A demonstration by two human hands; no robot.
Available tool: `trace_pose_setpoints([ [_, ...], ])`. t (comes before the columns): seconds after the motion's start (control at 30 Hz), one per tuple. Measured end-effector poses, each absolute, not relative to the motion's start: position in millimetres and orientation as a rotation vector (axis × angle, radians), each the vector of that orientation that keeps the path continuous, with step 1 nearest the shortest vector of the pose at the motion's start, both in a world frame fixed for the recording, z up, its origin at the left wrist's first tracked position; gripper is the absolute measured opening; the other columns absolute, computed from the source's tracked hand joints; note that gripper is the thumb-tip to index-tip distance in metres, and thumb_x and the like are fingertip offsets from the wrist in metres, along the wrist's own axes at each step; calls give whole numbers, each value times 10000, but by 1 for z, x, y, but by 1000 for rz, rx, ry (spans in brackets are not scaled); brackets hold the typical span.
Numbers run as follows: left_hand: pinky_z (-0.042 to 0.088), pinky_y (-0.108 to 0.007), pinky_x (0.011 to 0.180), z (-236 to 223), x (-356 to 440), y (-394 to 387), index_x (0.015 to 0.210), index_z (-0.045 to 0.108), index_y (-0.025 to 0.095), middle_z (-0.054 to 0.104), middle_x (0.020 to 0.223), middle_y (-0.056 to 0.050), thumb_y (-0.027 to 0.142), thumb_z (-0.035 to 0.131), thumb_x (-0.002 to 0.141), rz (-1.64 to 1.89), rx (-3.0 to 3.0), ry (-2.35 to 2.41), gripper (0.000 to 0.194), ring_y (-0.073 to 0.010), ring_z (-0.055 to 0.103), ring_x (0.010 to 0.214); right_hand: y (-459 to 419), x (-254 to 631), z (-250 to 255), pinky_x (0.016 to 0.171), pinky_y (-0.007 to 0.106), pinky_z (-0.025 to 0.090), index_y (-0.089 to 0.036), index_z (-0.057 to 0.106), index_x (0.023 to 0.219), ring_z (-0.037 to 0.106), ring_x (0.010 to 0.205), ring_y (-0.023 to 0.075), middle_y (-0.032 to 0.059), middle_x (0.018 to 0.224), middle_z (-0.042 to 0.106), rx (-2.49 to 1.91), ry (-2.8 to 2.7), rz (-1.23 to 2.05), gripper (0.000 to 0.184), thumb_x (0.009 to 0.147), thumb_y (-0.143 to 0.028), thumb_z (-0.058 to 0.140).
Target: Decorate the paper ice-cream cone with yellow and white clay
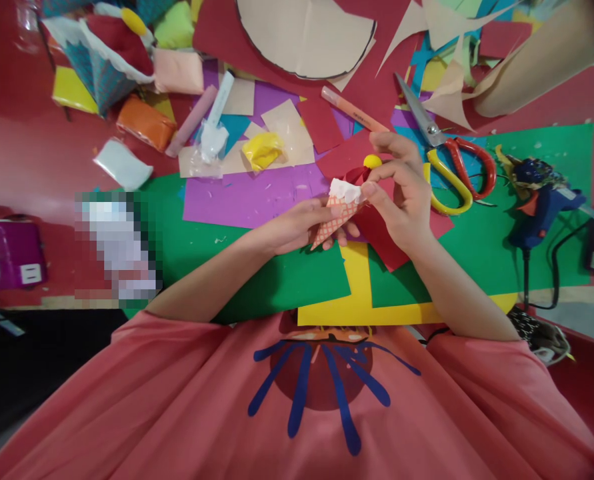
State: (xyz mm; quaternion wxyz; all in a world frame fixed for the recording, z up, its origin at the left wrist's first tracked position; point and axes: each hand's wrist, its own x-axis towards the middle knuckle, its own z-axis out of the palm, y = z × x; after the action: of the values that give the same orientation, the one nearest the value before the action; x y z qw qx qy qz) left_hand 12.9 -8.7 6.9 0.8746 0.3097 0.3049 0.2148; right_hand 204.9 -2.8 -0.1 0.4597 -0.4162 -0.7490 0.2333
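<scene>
A small paper ice-cream cone [335,215], orange checked with a white top, a red piece and a yellow ball, is held between both hands over the table. My left hand [297,228] grips the cone's lower part from the left. My right hand [401,190] pinches the top by the white and yellow parts. Under the hands lie purple paper [247,197], green paper [277,273], red paper [381,233] and yellow paper [359,287].
Scissors [451,163] with red and yellow handles lie right of my hands. A blue glue gun [539,200] with its cord sits further right. A pink glue stick [351,110], yellow clay [264,150], paper scraps and a large cut circle [307,33] crowd the far side. Another person's arm [537,60] reaches in at top right.
</scene>
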Motion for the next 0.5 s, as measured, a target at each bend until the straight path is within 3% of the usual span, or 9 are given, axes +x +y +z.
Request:
trace_pose_setpoints([
  [0.17, 531, -175, 536, 2, 15, -11, 1061, 585, 139, 744, 839, -44, 476, 814, 684, 492, 643, 650, 555, -125, 701, 645, -6, 200, 2, 1061, 444, 494, -281, 596, 872, 575, 1221, 229, 36, 1258, 593, -1024, -1790, 585, 128, 938, -331, 499],
  [0.3, 563, -206, 646, -1, 16, -11, 1017, 638, 145, 745, 938, -56, 430, 701, 823, 584, 591, 685, 350, -133, 716, 745, -15, 199, 6, 1086, 509, 466, -286, 583, 1067, 547, 1278, 256, 51, 1302, 568, -1123, -1713, 398, 223, 974, -360, 394],
  [0.4, 572, -237, 703, -3, 18, -11, 964, 668, 155, 739, 910, -46, 425, 624, 886, 672, 567, 713, 285, -148, 718, 791, -21, 201, 8, 1015, 502, 523, -317, 566, 1108, 632, 1178, 250, 19, 1194, 648, -1080, -1788, 319, 202, 966, -302, 422],
  [0.5, 562, -275, 818, -5, 19, -12, 979, 679, 158, 732, 936, -47, 416, 632, 883, 763, 595, 709, 279, -180, 712, 917, -23, 200, 7, 880, 422, 610, -319, 559, 1109, 713, 1026, 210, -5, 1068, 725, -937, -1908, 242, 227, 931, -205, 476],
])
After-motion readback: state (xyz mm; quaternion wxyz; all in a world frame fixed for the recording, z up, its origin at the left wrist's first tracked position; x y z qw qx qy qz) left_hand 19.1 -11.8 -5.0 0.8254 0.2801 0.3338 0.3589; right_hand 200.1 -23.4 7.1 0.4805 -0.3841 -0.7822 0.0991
